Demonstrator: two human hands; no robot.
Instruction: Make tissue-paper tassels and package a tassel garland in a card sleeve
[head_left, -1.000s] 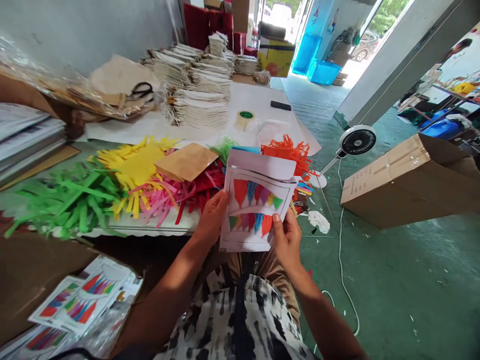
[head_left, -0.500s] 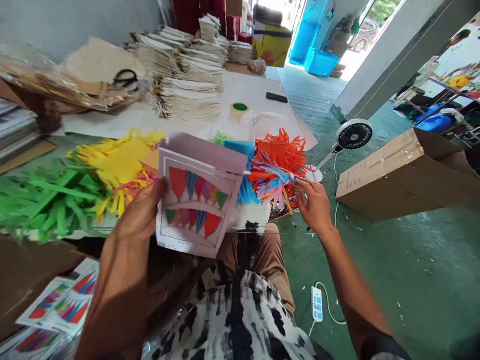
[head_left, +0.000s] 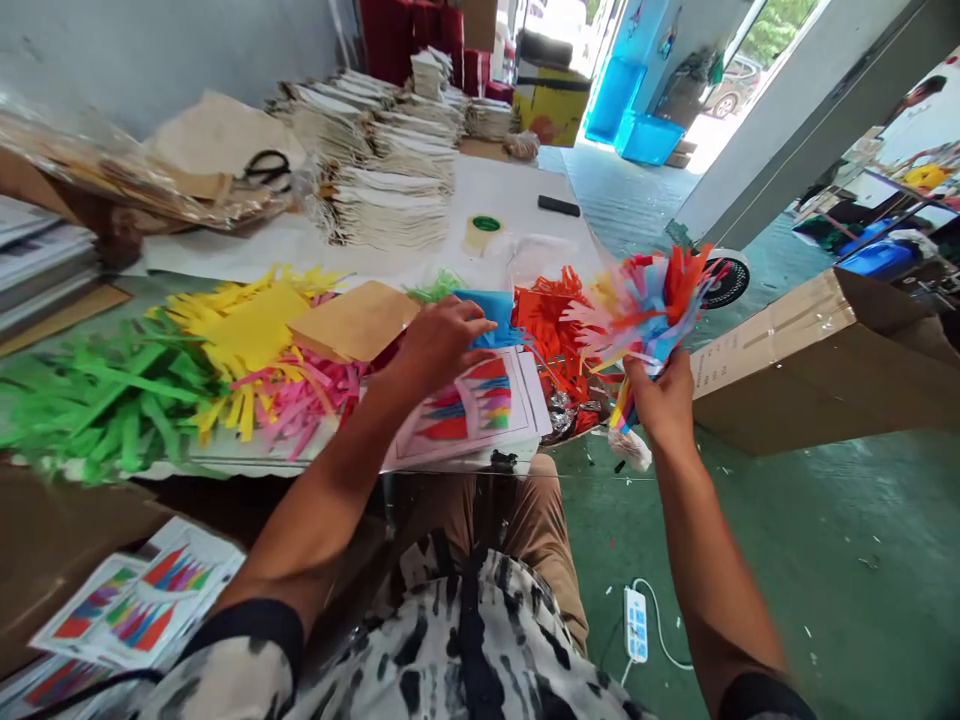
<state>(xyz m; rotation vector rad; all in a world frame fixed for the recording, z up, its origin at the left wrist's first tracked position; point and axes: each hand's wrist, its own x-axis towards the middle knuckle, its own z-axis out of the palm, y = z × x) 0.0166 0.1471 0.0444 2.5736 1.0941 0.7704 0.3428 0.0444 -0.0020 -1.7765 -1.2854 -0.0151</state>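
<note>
My right hand point(head_left: 664, 400) grips the lower end of a bundle of multicoloured paper tassels point(head_left: 645, 310), raised past the table's right edge; its red, blue, pink and yellow strips fan upward. My left hand point(head_left: 442, 340) is over the table with fingers partly bent and apart, its tips at the blue paper point(head_left: 487, 310). Whether they touch it I cannot tell. Beneath that hand lies a printed card pack point(head_left: 499, 400) with pictures of coloured tassels, partly covered by the hand and wrist. Red fringed paper point(head_left: 551, 315) is heaped between the hands.
Green point(head_left: 105, 390), yellow point(head_left: 255, 320) and pink fringed paper point(head_left: 315, 390) line the table's left side, beside an orange sheet point(head_left: 356, 320). Behind are stacked white bundles point(head_left: 390, 205), tape point(head_left: 484, 232) and scissors point(head_left: 266, 170). A fan point(head_left: 727, 278) and carton point(head_left: 780, 350) stand at right.
The printed pack has left my left hand and lies on the table; that hand has moved right to the blue paper. My right hand has lifted the tassel bundle up and rightward.
</note>
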